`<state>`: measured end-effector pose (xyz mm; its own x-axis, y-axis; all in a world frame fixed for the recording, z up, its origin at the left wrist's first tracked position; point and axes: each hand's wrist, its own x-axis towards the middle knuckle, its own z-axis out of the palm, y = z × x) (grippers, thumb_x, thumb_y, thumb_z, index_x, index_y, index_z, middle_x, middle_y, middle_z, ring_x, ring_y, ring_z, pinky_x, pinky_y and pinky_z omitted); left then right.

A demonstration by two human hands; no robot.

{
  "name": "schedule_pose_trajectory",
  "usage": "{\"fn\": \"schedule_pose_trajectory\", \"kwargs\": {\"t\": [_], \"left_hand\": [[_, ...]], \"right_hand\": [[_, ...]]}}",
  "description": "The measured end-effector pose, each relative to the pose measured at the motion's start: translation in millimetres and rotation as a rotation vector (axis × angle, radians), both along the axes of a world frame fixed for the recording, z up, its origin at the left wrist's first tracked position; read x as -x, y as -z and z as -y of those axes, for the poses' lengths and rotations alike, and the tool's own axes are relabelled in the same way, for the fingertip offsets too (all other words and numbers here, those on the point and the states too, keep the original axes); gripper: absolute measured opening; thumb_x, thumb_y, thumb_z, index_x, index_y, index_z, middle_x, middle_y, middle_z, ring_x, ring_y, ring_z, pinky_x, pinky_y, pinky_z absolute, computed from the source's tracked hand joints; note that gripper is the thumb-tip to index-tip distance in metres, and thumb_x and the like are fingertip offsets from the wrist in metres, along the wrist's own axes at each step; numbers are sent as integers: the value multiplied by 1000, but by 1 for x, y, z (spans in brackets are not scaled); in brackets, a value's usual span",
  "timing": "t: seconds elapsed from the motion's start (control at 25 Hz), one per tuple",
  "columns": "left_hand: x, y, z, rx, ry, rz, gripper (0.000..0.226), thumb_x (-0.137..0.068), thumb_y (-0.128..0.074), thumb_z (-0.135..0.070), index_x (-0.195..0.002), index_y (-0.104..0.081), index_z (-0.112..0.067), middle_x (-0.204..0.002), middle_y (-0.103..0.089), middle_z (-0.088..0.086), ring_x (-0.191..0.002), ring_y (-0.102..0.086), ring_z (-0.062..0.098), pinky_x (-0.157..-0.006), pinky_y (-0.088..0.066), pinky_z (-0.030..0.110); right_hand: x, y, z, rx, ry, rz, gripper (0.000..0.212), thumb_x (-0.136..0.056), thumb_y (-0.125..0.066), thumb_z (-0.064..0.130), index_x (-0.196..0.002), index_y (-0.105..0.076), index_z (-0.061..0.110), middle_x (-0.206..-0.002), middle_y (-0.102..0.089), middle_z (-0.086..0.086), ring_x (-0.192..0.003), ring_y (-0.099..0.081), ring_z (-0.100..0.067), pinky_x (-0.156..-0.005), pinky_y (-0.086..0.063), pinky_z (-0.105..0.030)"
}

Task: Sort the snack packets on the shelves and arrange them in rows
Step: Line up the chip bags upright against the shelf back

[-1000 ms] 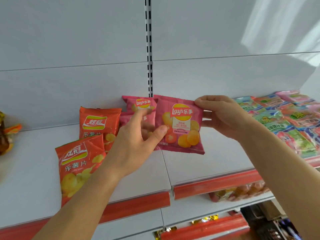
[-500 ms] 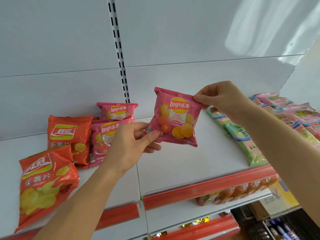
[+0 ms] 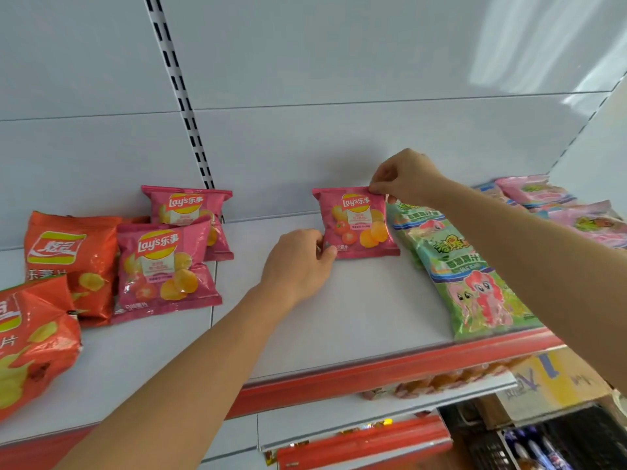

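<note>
Now the pink chip packet [image 3: 356, 223] stands at the far back of the shelf [image 3: 339, 317], right hand [image 3: 405, 179] pinching its top right corner, left hand [image 3: 298, 262] gripping its bottom left, green packets [image 3: 468, 276] just right.

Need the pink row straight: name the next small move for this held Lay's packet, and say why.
Probably let go: the pink Lay's packet already stands at the back wall beside the green packets, pinched by the right hand at its top corner and the left hand at its bottom corner.
</note>
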<state>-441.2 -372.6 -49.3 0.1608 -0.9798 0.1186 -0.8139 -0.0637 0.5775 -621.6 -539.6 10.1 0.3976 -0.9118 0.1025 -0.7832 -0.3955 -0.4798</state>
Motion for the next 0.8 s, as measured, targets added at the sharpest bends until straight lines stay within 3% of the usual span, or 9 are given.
{"fn": "schedule_pose_trajectory", "kwargs": {"t": [0.16, 0.32, 0.44, 0.56, 0.68, 0.8], "left_hand": [[7, 1, 10, 14, -6, 77, 30, -96, -61, -42, -86, -62, -14, -88, -67, 6, -85, -60, 28, -71, -48, 37], [5, 1, 16, -20, -6, 131, 36, -96, -57, -49, -88, -60, -14, -93, -69, 7, -91, -62, 32, -76, -52, 41], [4, -7, 6, -56, 7, 139, 47, -97, -49, -59, -96, -62, -15, -91, -69, 5, -91, -63, 31, -77, -53, 43], [-18, -23, -22, 16, -35, 172, 46, -98, -47, -58, -115, -65, -19, -93, -71, 0, -94, -64, 25, -80, -51, 38], [-58, -37, -61, 128, -111, 132, 24, -95, -58, -42, -106, -67, -23, -80, -68, -8, -79, -63, 18, -69, -47, 33], [-96, -41, -101, 237, -161, 125, 9, -90, -64, -29, -95, -69, -23, -74, -64, -10, -69, -60, 12, -65, -48, 33]], "right_hand": [[-5, 15, 20, 20, 51, -70, 8, -83, -79, 24, -77, -77, 21, -63, -71, 3, -61, -68, -13, -75, -60, -31], [-10, 16, 18, 157, 169, -200, 21, -81, -77, 40, -81, -77, 19, -75, -70, -6, -75, -68, -30, -65, -54, -32], [-18, 8, 2, 337, 201, -231, 31, -87, -65, 49, -89, -75, 20, -85, -71, -8, -82, -66, -34, -64, -46, -32], [-42, 3, -37, 295, 39, -64, 22, -90, -61, 44, -98, -71, 25, -87, -73, 5, -86, -65, -25, -70, -47, -32], [-78, 10, -85, 125, -180, 81, 23, -90, -65, 39, -110, -67, 27, -88, -71, 12, -77, -59, -13, -72, -40, -27], [-121, 24, -117, 33, -328, 143, 30, -94, -62, 42, -121, -63, 27, -96, -68, 13, -69, -55, 0, -75, -42, -27]]}}
